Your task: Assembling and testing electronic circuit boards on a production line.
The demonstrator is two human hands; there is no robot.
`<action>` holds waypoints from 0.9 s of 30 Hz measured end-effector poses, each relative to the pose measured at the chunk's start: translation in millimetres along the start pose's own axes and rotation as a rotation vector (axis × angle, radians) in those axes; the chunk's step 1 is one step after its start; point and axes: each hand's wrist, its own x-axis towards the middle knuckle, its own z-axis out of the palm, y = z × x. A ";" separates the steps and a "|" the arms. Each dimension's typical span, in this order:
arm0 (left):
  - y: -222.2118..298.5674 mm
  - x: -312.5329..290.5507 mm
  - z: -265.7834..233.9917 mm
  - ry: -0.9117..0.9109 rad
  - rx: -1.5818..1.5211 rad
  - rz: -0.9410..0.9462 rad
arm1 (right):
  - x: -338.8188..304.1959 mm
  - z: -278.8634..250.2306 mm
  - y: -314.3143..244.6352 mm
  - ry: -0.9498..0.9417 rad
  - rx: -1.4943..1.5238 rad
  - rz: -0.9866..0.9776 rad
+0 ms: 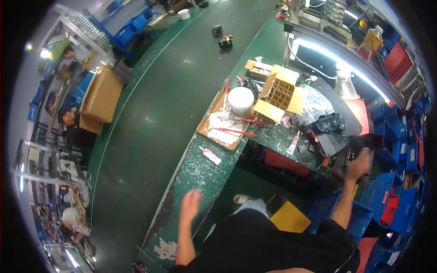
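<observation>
My left hand (190,204) hovers with fingers spread over the near edge of the green workbench (191,175), holding nothing. My right hand (358,164) is raised to the right and grips a flat black part (364,142) by its lower end, above stacked black trays (330,143). A white bucket (240,101) stands on a flat piece of cardboard (223,125) with red sticks (236,132) and white scraps. A small white tube (210,156) lies on the bench between my left hand and the cardboard.
An open cardboard box with dividers (280,93) sits behind the bucket. A wide green conveyor belt (154,118) runs left, with two small black devices (222,37) far up it. Blue and red crates (391,200) crowd the right side. Other people sit at the far left.
</observation>
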 end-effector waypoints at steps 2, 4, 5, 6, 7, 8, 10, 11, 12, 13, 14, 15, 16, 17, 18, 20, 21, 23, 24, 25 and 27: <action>53.2 34.0 61.9 -0.106 -0.244 0.127 | -54.4 -27.4 -97.1 -0.182 0.536 -0.084; 124.6 39.0 103.0 -0.392 -0.765 -0.020 | -58.8 -87.6 -211.2 -0.544 0.945 -0.012; 130.8 44.0 124.1 -0.380 -0.808 0.097 | -64.7 -110.7 -260.8 -0.644 1.312 0.124; 131.8 52.1 139.3 -0.385 -0.844 0.213 | -72.3 -124.4 -296.3 -0.642 1.459 0.098; 148.8 46.9 139.3 -0.279 -0.870 0.222 | -88.2 -116.3 -319.6 -0.599 1.656 0.300; 163.0 37.7 133.2 -0.160 -0.901 0.228 | -90.1 -110.9 -332.7 -0.747 1.775 0.447; 112.2 48.9 118.8 -0.035 -0.495 0.437 | -86.2 -138.7 -367.5 -0.942 2.149 0.860; 96.0 43.5 102.3 0.042 -0.241 0.538 | -101.0 -124.6 -374.4 -1.212 2.219 0.699; 67.3 47.6 92.0 0.210 0.008 0.608 | -119.4 -124.4 -392.4 -1.400 2.311 0.876; 62.1 38.7 77.8 0.349 -0.041 0.513 | -122.7 -134.4 -397.5 -1.612 2.113 0.944; 55.1 27.2 62.0 0.490 -0.091 0.415 | -126.9 -146.5 -403.1 -1.805 1.892 0.990; 33.6 21.3 51.7 0.628 -0.067 0.356 | -132.5 -163.3 -409.9 -1.825 1.866 0.681; 2.0 12.5 41.4 0.549 -0.277 0.361 | -139.8 -180.9 -422.1 -1.879 1.872 0.618; -23.6 0.4 29.8 0.462 -0.485 0.374 | -148.1 -199.0 -433.5 -1.709 1.838 0.186; -26.9 -18.7 16.1 0.439 -0.375 0.405 | -159.0 -212.4 -441.4 -1.489 1.767 -0.183; -36.6 -54.4 14.2 0.528 -0.131 0.103 | -181.1 -246.3 -453.7 -1.123 1.471 -0.488; -36.4 -77.2 6.9 0.636 -0.018 0.361 | -186.8 -252.7 -457.1 -1.228 1.428 -0.585; -78.2 -99.6 8.5 0.669 -0.027 0.332 | -198.8 -272.7 -455.2 -1.309 1.417 -0.841; -93.4 -107.5 12.9 0.658 -0.046 0.317 | -197.2 -281.1 -452.6 -1.350 1.368 -1.000; -88.2 -121.6 9.2 0.641 -0.049 0.334 | -199.1 -278.6 -449.4 -1.324 1.369 -1.165; -77.6 -150.8 3.1 0.295 -0.332 0.148 | -195.8 -277.2 -443.2 -1.294 1.302 -1.419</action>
